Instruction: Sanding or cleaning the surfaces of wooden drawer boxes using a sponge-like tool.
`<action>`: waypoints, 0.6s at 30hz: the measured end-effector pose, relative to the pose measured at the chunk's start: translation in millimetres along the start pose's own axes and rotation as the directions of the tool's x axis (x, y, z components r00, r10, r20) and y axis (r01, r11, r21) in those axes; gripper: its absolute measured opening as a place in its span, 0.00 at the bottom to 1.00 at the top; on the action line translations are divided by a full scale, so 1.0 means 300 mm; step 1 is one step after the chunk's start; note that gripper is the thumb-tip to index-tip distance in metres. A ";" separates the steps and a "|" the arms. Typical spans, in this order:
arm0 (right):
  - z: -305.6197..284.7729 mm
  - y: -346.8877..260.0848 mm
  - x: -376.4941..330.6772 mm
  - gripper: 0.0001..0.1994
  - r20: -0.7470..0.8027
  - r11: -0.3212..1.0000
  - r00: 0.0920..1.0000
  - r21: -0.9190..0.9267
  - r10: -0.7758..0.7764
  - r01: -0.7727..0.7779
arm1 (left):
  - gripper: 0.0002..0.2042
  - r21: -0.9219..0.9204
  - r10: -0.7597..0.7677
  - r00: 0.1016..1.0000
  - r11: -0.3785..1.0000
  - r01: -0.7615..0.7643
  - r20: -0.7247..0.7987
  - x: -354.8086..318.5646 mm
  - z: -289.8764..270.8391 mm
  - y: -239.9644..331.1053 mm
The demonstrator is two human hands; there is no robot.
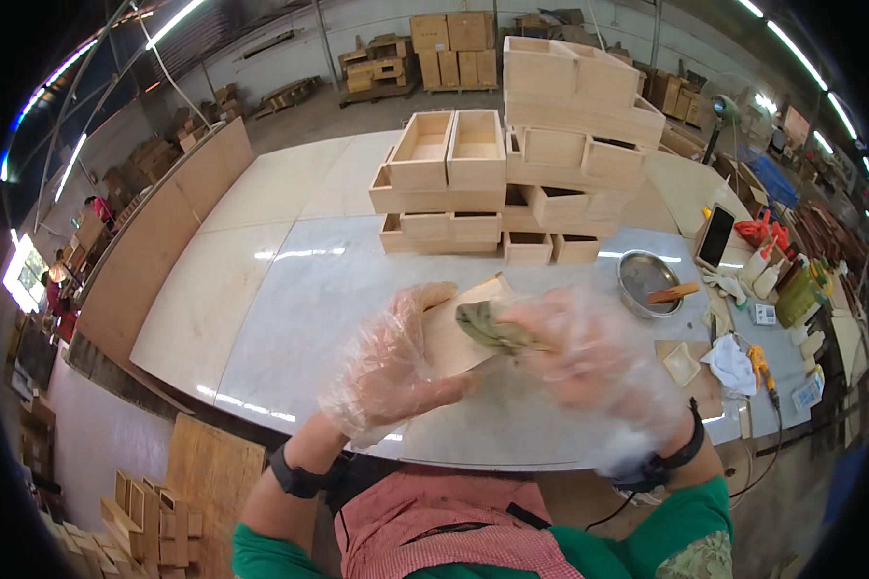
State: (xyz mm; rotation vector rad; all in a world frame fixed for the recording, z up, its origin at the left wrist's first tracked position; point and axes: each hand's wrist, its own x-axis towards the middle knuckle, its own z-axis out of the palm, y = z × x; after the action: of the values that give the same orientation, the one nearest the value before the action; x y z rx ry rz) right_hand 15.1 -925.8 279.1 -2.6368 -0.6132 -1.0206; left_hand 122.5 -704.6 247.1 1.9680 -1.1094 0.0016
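Wiping seems the step in hand: blurred fingers of the right hand (581,347) bunch a green cloth (490,328) against a pale wooden piece (447,344), which the left hand (388,364) grips between thumb and fingers, above the worktop (275,323) near its front edge. Next probably calls for a steady left hold while the cloth covers the remaining face. Stacked boxes (420,176) stand toward the far edge.

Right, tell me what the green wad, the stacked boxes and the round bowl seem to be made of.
Green wad: probably fabric; dull and softly folded, exact fibre unclear.
Stacked boxes: apparently bare wood; pale and matte, no visible gloss.
Round bowl: likely stainless steel, judging by its shiny, grey surface.
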 end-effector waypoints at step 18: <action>0.184 0.144 0.161 0.06 0.242 0.983 0.956 0.116 -0.164 0.140 | 0.41 -0.489 -0.164 0.954 0.872 0.020 -0.252 -0.002 0.230 -0.229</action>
State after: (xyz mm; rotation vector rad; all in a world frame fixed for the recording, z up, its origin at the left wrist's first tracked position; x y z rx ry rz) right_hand 99.6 -929.1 269.0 -2.6850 -0.9096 -0.6770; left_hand 144.1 -734.2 156.8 1.5083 -0.7340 -0.0375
